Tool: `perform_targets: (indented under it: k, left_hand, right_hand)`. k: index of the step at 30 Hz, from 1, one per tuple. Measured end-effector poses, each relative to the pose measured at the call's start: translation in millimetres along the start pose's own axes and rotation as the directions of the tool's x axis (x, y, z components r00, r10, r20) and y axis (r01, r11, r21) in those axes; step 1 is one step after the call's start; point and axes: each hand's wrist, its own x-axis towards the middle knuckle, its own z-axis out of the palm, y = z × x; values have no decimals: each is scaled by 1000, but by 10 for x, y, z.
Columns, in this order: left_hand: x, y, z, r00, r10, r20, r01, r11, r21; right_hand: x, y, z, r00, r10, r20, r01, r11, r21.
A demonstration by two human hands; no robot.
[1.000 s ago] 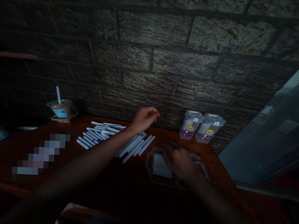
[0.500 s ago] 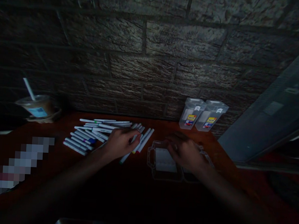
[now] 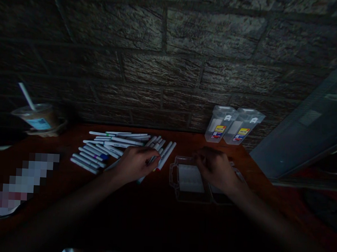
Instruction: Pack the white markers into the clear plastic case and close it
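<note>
My left hand (image 3: 136, 162) is over the right part of a spread of white markers (image 3: 118, 141), thumb and forefinger drawn together. Whatever lies between those fingers is hidden. Beside its fingertips are a few markers (image 3: 167, 156) lying at a slant, one with a red end. To the right, my right hand (image 3: 215, 166) hovers over an opened clear plastic case (image 3: 173, 179), its fingers curled in. Dim light keeps me from seeing what they hold, if anything. A white insert (image 3: 191, 178) shows in the case's left half; the hand covers much of the right half.
Two clear plastic boxes (image 3: 217, 126) with yellow labels stand by the brick wall (image 3: 171, 71). On the left are a drink cup with a straw (image 3: 40, 117) in a holder and a blurred-out flat item (image 3: 24, 186). A grey metal frame (image 3: 301, 125) rises at right.
The view has shifted slightly. My left hand's fingertips sit a little lower against the slanted markers, covering more of their near ends. My right hand stays over the case, fingers still curled.
</note>
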Motion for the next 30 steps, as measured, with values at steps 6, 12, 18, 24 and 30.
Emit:
perform_targets:
  k: [6, 12, 18, 24, 30]
  left_hand:
    - [-33, 189, 51, 996, 64, 68, -58, 995, -82]
    - [-61, 393, 119, 962, 203, 184, -156, 958, -241]
    - [-64, 371, 142, 935, 225, 274, -168, 961, -219]
    - [-63, 371, 140, 938, 230, 259, -174, 960, -221]
    - [-57, 370, 131, 942, 234, 240, -178, 956, -234]
  right_hand:
    - [-26, -91, -27, 998, 6, 59, -5, 1000, -21]
    - [7, -62, -23, 998, 33, 60, -32, 999, -25]
    - [4, -60, -5, 993, 32, 112, -26, 998, -54]
    - [5, -74, 0, 990, 51, 128, -44, 997, -60]
    - [4, -93, -12, 991, 46, 129, -39, 998, -54]
